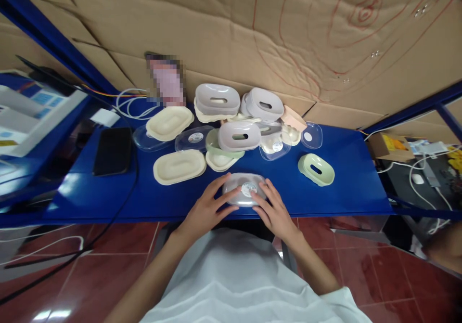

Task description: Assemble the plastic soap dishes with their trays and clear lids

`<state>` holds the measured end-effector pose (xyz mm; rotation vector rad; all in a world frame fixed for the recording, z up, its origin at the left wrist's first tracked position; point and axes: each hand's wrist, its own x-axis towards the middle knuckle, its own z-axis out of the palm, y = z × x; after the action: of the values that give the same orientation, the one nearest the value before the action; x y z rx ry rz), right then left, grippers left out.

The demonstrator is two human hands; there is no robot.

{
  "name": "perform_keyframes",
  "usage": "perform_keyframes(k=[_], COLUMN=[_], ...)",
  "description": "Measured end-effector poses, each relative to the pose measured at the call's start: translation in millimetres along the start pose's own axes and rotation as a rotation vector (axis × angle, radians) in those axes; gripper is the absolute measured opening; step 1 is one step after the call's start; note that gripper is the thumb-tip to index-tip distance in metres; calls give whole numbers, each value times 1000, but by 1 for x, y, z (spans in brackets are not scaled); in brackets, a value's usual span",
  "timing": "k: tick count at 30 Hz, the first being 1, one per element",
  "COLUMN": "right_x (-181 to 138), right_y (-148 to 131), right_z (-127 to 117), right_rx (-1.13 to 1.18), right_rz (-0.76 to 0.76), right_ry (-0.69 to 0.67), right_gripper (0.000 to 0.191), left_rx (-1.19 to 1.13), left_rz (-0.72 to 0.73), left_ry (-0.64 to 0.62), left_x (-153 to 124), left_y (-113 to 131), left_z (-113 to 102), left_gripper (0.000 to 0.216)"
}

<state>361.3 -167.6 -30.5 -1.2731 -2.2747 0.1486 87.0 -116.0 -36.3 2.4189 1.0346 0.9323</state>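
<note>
An oval soap dish (248, 180) with a clear lid and a round white label lies near the front edge of the blue table. My left hand (211, 201) holds its left end, fingers spread over the lid and along the near rim. At the right end, my right hand (275, 206) grips it in the same way, fingertips close to the label. Just beyond sits a pale grey slotted tray (249, 145) on a green piece (214, 142). A cream dish (179, 167) lies to the left, and a light green slotted dish (316, 169) stands apart at the right.
Behind are stacked grey slotted trays (217, 93), loose clear lids (312, 135) and a peach piece (293, 118). A black phone-like device (113, 150) and a cable lie on the left. Cardboard (216, 29) walls off the back. Another person's arm (445, 246) shows at far right.
</note>
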Motion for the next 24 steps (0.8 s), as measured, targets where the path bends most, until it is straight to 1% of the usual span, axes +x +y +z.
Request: perform_keyframes(k=[2,7,11,15,19,24], right_x=[5,13,22,28,23,10], right_y=[2,6,8,11,13,15], right_z=[-2,-8,-15,-14,-9,-3], right_rx=[12,-37,-45,-47,-45,-30], right_rz=[7,-29,-85,-99,-100,-75], right_ry=[-74,-95,-118,-107,-130,-92], right_gripper=[64,75,72,68,67,77], left_rx=[-3,-42,-86,-130,-111,-52], left_rz=[-13,-47,-79,-127,-114,-64], left_ry=[31,47,76,67,64,24], left_x=[1,-1,-3,-4,-6,-7], left_y=[0,-1,-4,-6,-6,-5], left_z=[0,1,1,2,3,3], left_gripper=[52,52,52,52,56,58])
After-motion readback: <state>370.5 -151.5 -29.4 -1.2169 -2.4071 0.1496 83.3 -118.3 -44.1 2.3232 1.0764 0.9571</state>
